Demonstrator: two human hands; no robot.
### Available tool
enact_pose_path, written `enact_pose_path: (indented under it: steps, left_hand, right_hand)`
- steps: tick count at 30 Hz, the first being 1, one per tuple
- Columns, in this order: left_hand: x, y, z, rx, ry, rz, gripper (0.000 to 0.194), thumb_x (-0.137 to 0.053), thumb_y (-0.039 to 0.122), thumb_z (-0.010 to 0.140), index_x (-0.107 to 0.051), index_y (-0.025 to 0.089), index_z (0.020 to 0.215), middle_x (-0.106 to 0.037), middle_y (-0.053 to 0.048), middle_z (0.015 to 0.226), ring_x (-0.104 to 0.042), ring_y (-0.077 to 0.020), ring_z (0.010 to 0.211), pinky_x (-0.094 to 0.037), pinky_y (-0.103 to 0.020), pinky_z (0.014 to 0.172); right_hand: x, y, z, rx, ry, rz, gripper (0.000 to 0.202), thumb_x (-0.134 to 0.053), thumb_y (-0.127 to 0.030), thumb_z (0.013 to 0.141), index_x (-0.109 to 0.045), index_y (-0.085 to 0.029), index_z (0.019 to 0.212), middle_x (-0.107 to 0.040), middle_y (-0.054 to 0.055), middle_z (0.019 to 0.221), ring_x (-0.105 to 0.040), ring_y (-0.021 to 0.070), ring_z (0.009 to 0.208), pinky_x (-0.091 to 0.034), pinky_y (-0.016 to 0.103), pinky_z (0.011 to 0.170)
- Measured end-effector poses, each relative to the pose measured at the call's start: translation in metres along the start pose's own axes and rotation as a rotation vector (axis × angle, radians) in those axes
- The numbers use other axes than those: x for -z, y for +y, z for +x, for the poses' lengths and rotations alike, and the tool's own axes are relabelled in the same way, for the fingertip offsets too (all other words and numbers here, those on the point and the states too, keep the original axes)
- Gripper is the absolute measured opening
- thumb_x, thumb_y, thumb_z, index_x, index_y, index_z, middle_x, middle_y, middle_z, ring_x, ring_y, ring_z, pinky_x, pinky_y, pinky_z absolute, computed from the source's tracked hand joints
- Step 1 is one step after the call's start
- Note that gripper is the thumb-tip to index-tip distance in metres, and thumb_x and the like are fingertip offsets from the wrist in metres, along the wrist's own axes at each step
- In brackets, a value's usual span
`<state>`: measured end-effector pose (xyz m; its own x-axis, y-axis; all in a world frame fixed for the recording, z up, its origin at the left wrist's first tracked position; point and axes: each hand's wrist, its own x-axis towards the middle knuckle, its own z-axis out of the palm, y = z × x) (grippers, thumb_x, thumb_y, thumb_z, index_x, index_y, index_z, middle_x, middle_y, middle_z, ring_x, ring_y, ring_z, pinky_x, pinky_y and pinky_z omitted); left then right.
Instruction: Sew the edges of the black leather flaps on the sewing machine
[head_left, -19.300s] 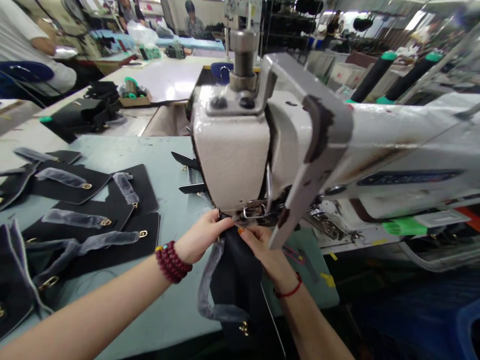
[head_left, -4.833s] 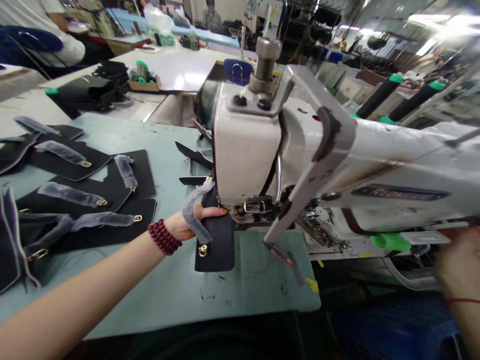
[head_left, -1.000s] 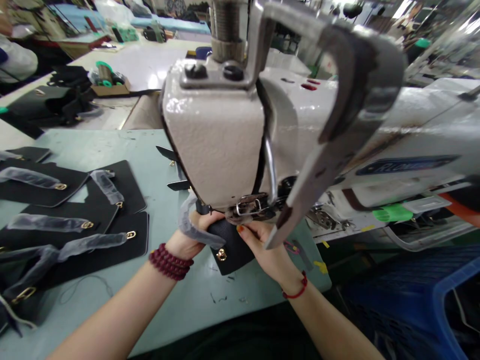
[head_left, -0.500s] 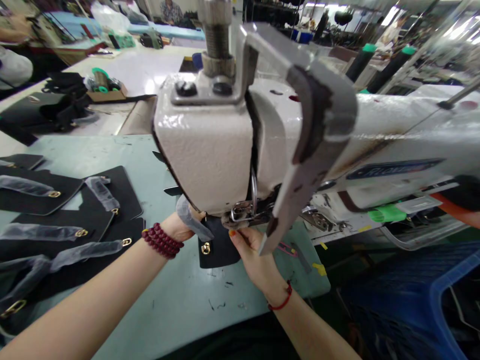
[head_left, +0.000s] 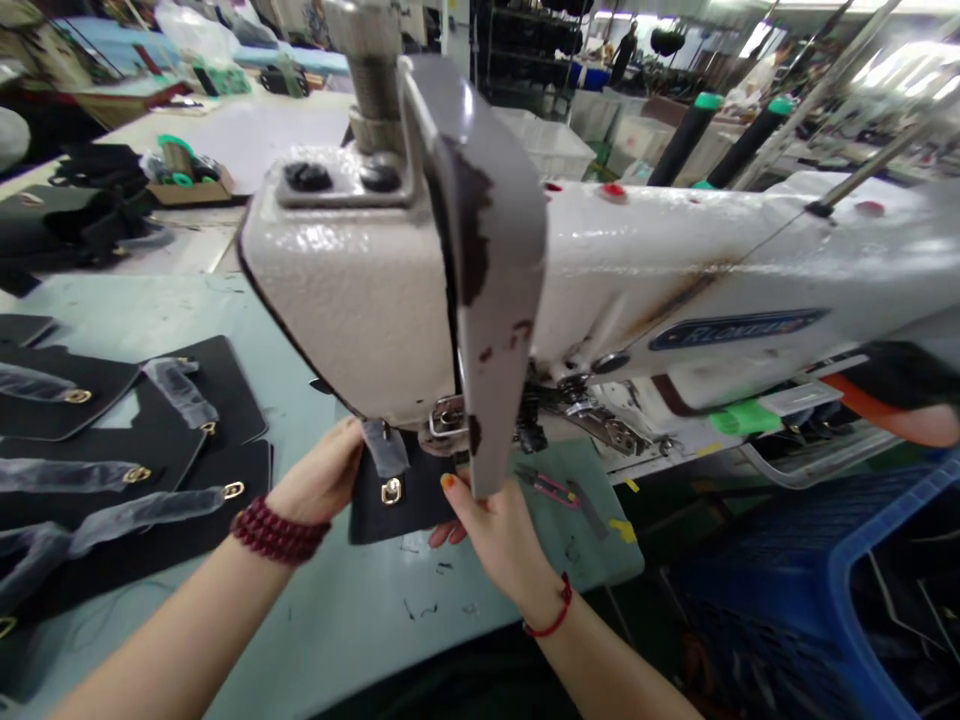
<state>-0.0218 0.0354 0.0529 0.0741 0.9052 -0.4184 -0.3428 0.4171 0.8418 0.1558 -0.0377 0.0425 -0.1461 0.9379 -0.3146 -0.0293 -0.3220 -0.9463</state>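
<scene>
A black leather-like panel (head_left: 420, 510) lies under the head of a white sewing machine (head_left: 345, 290). On it are a gold buckle (head_left: 391, 490) and a short strap (head_left: 387, 452) wrapped in clear plastic. My left hand (head_left: 326, 470) is closed at the panel's left edge, its fingertips partly hidden by the panel and machine head. With my right hand (head_left: 499, 540) I pinch the front right edge, thumb on top and fingers underneath. The needle area is hidden behind the grey metal bracket (head_left: 499, 250).
Several black panels (head_left: 232, 380) with plastic-wrapped straps are spread at the left of the green table (head_left: 315, 640). Pink-handled thread snips (head_left: 551, 487) lie right of my right hand. A blue crate (head_left: 787, 570) stands at lower right. Black thread cones (head_left: 686, 140) rise behind the machine.
The panel has turned, and more of its front shows. My left hand has shifted to its left edge; my right fingers now show beneath it. The view has swung right.
</scene>
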Motion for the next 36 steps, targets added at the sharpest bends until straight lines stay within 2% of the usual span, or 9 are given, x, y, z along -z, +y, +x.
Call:
enact_pose_path:
  steps: [4, 7, 9, 12, 18, 25, 29, 32, 36]
  left_hand:
    - [0.015, -0.045, -0.048, -0.008, 0.046, -0.246, 0.045, -0.081, 0.049, 0.07, -0.074, 0.027, 0.109, -0.076, -0.006, 0.111, -0.071, -0.0281, 0.099, -0.063, -0.035, 0.08]
    - [-0.005, -0.07, -0.074, -0.054, -0.014, -0.282, 0.044, -0.08, 0.051, 0.071, -0.075, 0.026, 0.107, -0.076, -0.007, 0.104, -0.069, -0.0289, 0.103, -0.059, -0.038, 0.089]
    - [-0.02, -0.077, -0.078, -0.033, 0.04, -0.205, 0.04, -0.08, 0.051, 0.071, -0.077, 0.02, 0.096, -0.076, -0.008, 0.095, -0.069, -0.0275, 0.098, -0.059, -0.037, 0.089]
    - [-0.03, -0.076, -0.071, -0.033, 0.145, -0.03, 0.034, -0.081, 0.046, 0.071, -0.075, 0.016, 0.083, -0.074, -0.007, 0.086, -0.067, -0.0221, 0.083, -0.058, -0.033, 0.078]
    - [-0.016, -0.071, -0.063, -0.053, 0.089, 0.209, 0.037, -0.078, 0.048, 0.074, -0.067, 0.015, 0.064, -0.063, -0.003, 0.069, -0.056, -0.015, 0.064, -0.052, -0.027, 0.063]
    - [-0.019, -0.063, -0.067, -0.048, 0.107, 0.425, 0.048, -0.072, 0.056, 0.078, -0.056, 0.018, 0.053, -0.053, 0.0, 0.056, -0.048, -0.0126, 0.055, -0.046, -0.024, 0.055]
    - [-0.013, -0.065, -0.064, -0.019, 0.192, 0.432, 0.042, -0.079, 0.058, 0.068, -0.074, 0.016, 0.072, -0.07, -0.006, 0.075, -0.062, -0.019, 0.07, -0.055, -0.029, 0.067]
    - [-0.009, -0.065, -0.064, 0.139, 0.261, 0.536, 0.054, -0.081, 0.064, 0.061, -0.079, 0.013, 0.079, -0.076, -0.012, 0.08, -0.069, -0.0278, 0.084, -0.059, -0.037, 0.078]
    - [-0.011, -0.059, -0.067, 0.255, 0.229, 0.572, 0.07, -0.076, 0.075, 0.057, -0.081, 0.014, 0.091, -0.079, -0.013, 0.087, -0.071, -0.0345, 0.099, -0.058, -0.044, 0.091]
  right_hand:
    - [-0.003, 0.009, -0.013, -0.051, -0.046, 0.111, 0.049, -0.056, -0.061, 0.089, -0.057, -0.015, 0.074, -0.071, 0.007, 0.064, -0.066, 0.013, 0.05, -0.043, 0.017, 0.047]
    - [-0.003, 0.012, -0.019, -0.035, -0.041, 0.124, 0.048, -0.057, -0.06, 0.088, -0.057, -0.014, 0.074, -0.073, 0.009, 0.069, -0.066, 0.0122, 0.049, -0.042, 0.017, 0.047]
    - [-0.004, 0.011, -0.021, -0.023, -0.035, 0.112, 0.046, -0.057, -0.058, 0.089, -0.058, -0.014, 0.076, -0.073, 0.008, 0.067, -0.065, 0.0123, 0.048, -0.042, 0.017, 0.047]
    - [-0.003, 0.01, -0.023, -0.014, -0.017, 0.076, 0.04, -0.057, -0.052, 0.09, -0.059, -0.014, 0.077, -0.073, 0.007, 0.067, -0.065, 0.0122, 0.049, -0.042, 0.017, 0.048]
    - [0.004, 0.013, -0.027, 0.042, -0.024, 0.031, 0.029, -0.06, -0.043, 0.091, -0.062, -0.015, 0.083, -0.074, 0.006, 0.073, -0.067, 0.0128, 0.056, -0.045, 0.018, 0.051]
    - [0.01, 0.013, -0.025, 0.044, -0.035, 0.02, 0.037, -0.06, -0.05, 0.092, -0.063, -0.015, 0.082, -0.075, 0.007, 0.074, -0.068, 0.0128, 0.056, -0.045, 0.019, 0.051]
    - [0.008, 0.013, -0.022, 0.056, -0.028, 0.034, 0.04, -0.058, -0.051, 0.094, -0.062, -0.014, 0.077, -0.072, 0.006, 0.067, -0.067, 0.0119, 0.054, -0.045, 0.017, 0.05]
    - [0.007, 0.014, -0.021, 0.049, -0.027, 0.058, 0.04, -0.058, -0.051, 0.094, -0.06, -0.015, 0.076, -0.071, 0.005, 0.064, -0.065, 0.0109, 0.051, -0.045, 0.016, 0.049]
    - [0.007, 0.014, -0.023, 0.031, -0.018, 0.09, 0.038, -0.059, -0.048, 0.092, -0.058, -0.015, 0.074, -0.068, 0.003, 0.059, -0.062, 0.0094, 0.047, -0.044, 0.016, 0.048]
